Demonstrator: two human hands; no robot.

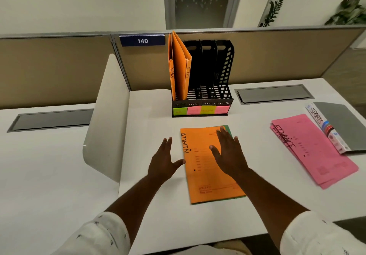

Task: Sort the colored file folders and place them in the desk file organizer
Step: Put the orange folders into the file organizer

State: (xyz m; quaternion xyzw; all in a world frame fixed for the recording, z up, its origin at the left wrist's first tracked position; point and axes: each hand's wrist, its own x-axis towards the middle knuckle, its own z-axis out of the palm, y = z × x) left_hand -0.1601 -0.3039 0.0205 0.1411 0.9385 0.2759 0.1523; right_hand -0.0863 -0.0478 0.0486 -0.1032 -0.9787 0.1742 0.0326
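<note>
Both grips released: right grip [227, 151] over orange folder [208, 177], left grip [162, 159] beside it

A white desk [257, 136] is filling the lower frame, with a curved white divider [107, 120] standing at centre left. Tan partition panels [277, 56] are running across the middle, carrying a blue sign [142, 40] reading 140. A frosted door [202, 1] is showing at top centre between cream walls [79, 3], and leafy plants [350, 11] are blurring at upper right.

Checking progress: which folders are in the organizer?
The two orange HR folders, upright in the organizer's leftmost slot; the ADMIN folder and pink folders lie flat on the desk.
</note>
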